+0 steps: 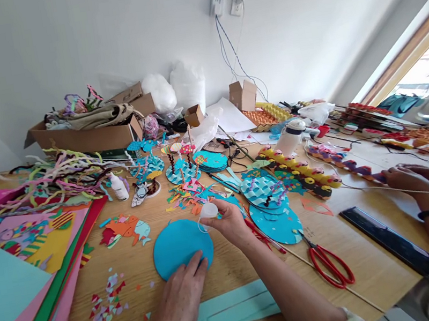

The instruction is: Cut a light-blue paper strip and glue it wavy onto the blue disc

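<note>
Near the lower middle of the frame, the person's left hand point(184, 290) lies flat with its fingers point(196, 266) spread and released, pressing on the lower edge of a round blue paper disc point(180, 250) that rests on the light wooden surface point(235, 265). The right hand point(228, 223) sits just right of the disc's upper rim, its fingers clenched around a small white glue bottle point(208, 210) whose tip is tilted down toward the disc's upper right edge. Just right of this hand lie more blue paper discs with wavy layered strips point(270, 200), and below them a pair of red-handled scissors point(331, 264) lies on the surface beside a thin wooden stick point(295, 256). A pale teal folded paper strip point(232, 309) lies below the disc, between the two forearms. At the left edge a stack of coloured paper sheets point(21, 278) fans out, with small paper scraps point(110, 299) scattered next to it. In the upper left, an open brown cardboard box point(84, 137) holds craft odds and ends, with a tangle of coloured pipe cleaners point(57, 174) in front of it. At the right edge, another person's hands point(416, 177) rest by a black ruler point(390, 241).
</note>
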{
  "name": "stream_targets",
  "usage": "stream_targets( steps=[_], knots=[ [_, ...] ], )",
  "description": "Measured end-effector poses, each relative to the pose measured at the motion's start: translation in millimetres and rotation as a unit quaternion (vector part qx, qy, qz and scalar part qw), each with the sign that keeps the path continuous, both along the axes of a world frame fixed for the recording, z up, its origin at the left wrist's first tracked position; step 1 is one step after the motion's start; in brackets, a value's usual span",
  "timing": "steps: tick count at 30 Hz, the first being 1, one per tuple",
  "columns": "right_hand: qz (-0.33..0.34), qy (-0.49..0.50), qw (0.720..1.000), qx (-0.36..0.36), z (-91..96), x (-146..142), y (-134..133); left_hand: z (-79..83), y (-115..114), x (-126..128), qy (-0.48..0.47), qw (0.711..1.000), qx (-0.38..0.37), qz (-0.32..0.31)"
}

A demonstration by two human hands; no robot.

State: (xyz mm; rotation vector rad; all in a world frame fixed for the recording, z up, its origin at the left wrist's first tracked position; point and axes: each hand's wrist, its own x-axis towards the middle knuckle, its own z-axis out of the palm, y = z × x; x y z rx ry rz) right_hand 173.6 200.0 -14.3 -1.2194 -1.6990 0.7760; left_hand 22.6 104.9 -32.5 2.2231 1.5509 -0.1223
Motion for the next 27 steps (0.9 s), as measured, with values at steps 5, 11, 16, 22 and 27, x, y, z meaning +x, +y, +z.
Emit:
stream_targets(
  steps=[5, 11, 16, 22, 27],
  knots=[
    [0.009, 0.005, 1.000, -0.004, 1.7, 1.4, 0.3, -2.1, 0.1, -0.1, -0.002, 1.000, 0.000, -0.004],
    [0.012, 0.015, 1.000, -0.014, 4.2, 2.9, -6.1, -0.7, 0.2, -0.5, 0.007, 1.000, -0.004, -0.013],
    [0.008, 0.019, 1.000, -0.014, 0.0, -4.9, 1.6, -4.5, 0.3, 0.0, -0.003, 1.000, 0.003, 0.000],
    [0.010, 0.019, 1.000, -0.009, 0.1, -3.2, 2.0, -5.4, 1.3, -0.4, -0.017, 1.000, 0.001, 0.005],
    [0.004, 0.024, 1.000, -0.006, -4.2, -2.2, 4.6, -7.4, 1.6, -0.7, -0.020, 1.000, 0.003, 0.006]
  ],
)
